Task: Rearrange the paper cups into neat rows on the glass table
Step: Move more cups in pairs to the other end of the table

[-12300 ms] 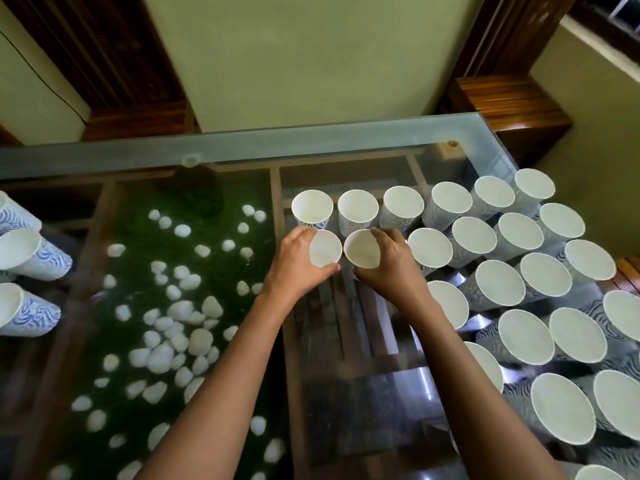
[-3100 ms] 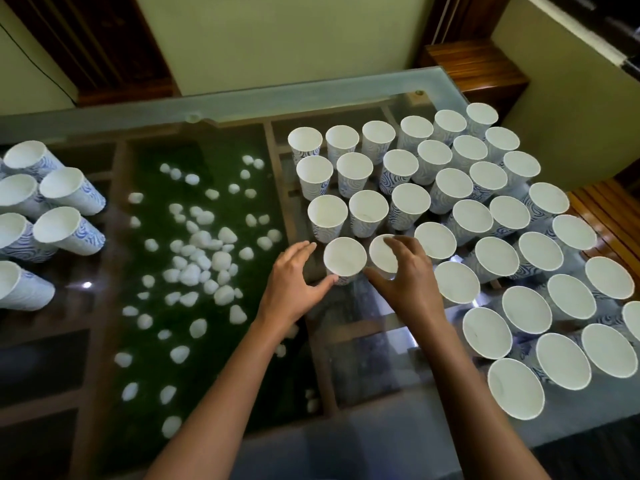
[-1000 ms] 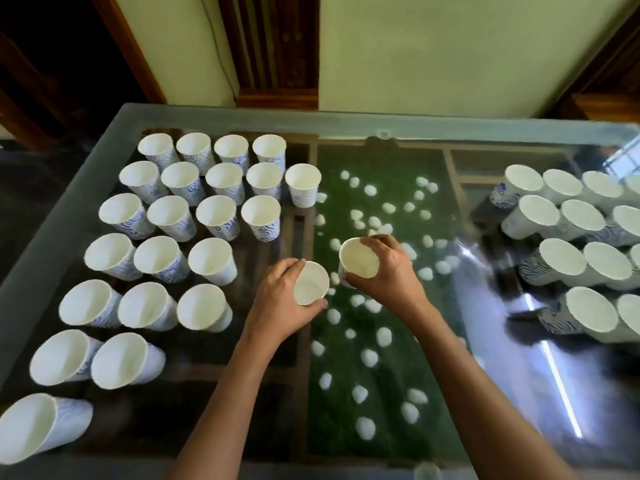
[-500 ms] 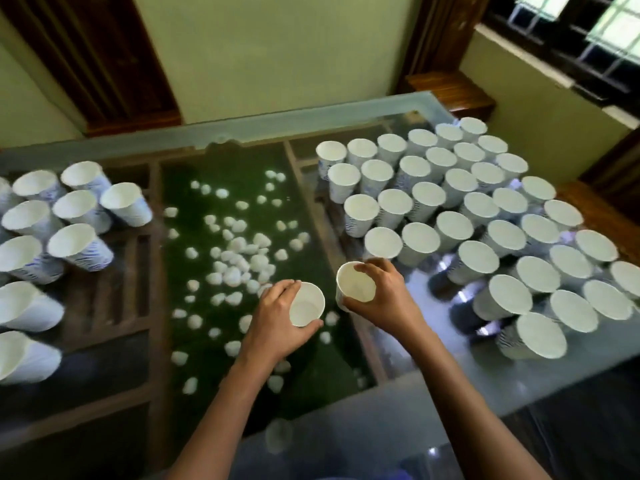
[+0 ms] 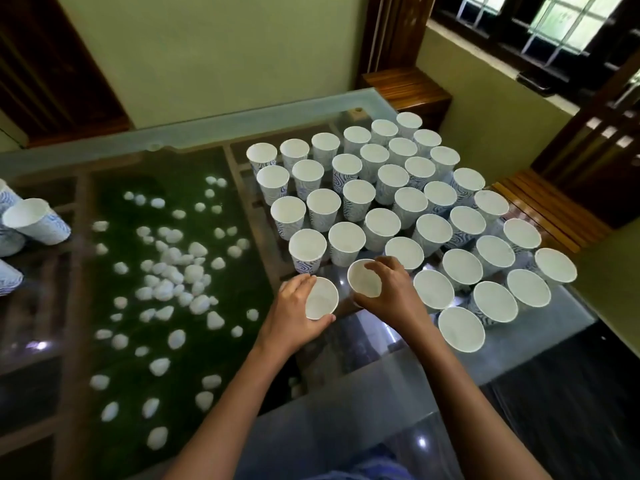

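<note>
Paper cups fill both my hands: my left hand (image 5: 294, 322) curls round the left cup (image 5: 321, 298), thumb at its near rim, and my right hand (image 5: 393, 294) grips the right cup (image 5: 363, 278), fingers hooked over its far rim. Both cups are upright, just beside each other, at the near left corner of the cup rows (image 5: 381, 190) on the glass table (image 5: 377, 362); whether they touch the glass I cannot tell. White pebbles (image 5: 173, 271) lie under the glass to the left

Cup rows (image 5: 358, 195) at the right of the glass table (image 5: 381, 386), stray cups (image 5: 34, 221) far left, pebbles (image 5: 173, 271) beneath between them.
</note>
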Tool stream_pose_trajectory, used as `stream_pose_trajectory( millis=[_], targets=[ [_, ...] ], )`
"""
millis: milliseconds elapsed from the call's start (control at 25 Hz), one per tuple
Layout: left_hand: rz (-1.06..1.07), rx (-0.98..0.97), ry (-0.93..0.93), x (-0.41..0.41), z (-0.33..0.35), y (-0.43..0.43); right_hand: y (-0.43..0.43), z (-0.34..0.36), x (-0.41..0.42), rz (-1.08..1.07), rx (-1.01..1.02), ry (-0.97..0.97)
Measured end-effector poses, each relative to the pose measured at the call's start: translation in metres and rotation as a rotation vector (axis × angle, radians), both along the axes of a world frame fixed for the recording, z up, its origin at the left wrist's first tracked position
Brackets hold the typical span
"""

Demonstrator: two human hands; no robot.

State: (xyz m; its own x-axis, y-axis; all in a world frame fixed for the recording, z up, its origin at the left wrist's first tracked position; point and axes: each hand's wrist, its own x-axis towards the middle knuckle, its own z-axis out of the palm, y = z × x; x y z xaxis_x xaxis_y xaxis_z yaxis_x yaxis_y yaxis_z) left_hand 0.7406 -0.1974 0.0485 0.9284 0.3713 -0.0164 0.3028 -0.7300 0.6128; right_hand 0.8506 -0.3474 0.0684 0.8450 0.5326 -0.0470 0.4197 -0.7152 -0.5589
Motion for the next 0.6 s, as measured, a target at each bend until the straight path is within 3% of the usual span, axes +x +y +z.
stream_pose_trajectory(
  millis=[600],
  targets=[
    [0.003, -0.012, -0.02, 0.015, -0.003, 0.001, -0.002, -0.013, 0.007, 0.041, -0.06, -0.027]
  ],
)
